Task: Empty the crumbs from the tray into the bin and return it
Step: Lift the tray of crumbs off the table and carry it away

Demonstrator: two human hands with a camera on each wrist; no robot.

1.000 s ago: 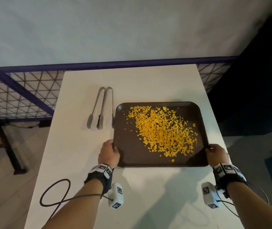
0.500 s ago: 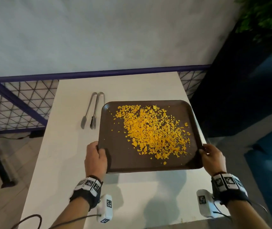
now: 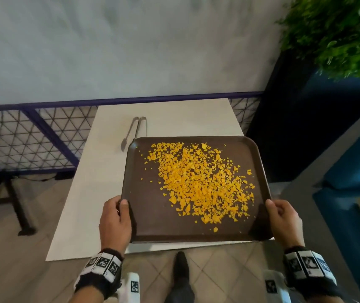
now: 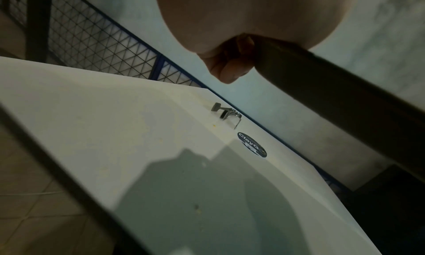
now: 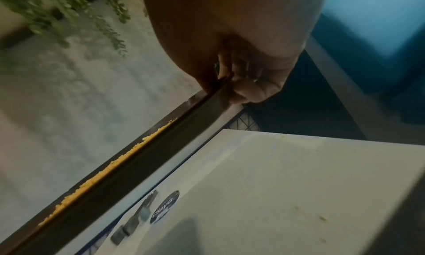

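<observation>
A dark brown tray [image 3: 152,226] strewn with yellow-orange crumbs [image 3: 203,182] hangs level above the white table [image 3: 91,193], lifted clear of it. My left hand [image 3: 117,217] grips the tray's left edge, thumb on top, fingers underneath. My right hand [image 3: 280,217] grips the right edge the same way. From below, the left wrist view shows the left hand [image 4: 230,71] curled on the tray [image 4: 333,99]. The right wrist view has the right hand [image 5: 241,84] on the tray [image 5: 128,173], with crumbs [image 5: 110,168] along the rim. No bin is in view.
Metal tongs [image 3: 135,130] lie on the table beyond the tray's far left corner. A purple mesh railing [image 3: 32,136] runs behind and left of the table. A green plant [image 3: 336,33] hangs at the upper right, over dark blue furniture [image 3: 349,171]. My shoe [image 3: 180,267] stands on the tiled floor.
Both hands have lifted the tray off the table and drawn it toward me and to the right. I have stepped back, so the table's near edge now shows.
</observation>
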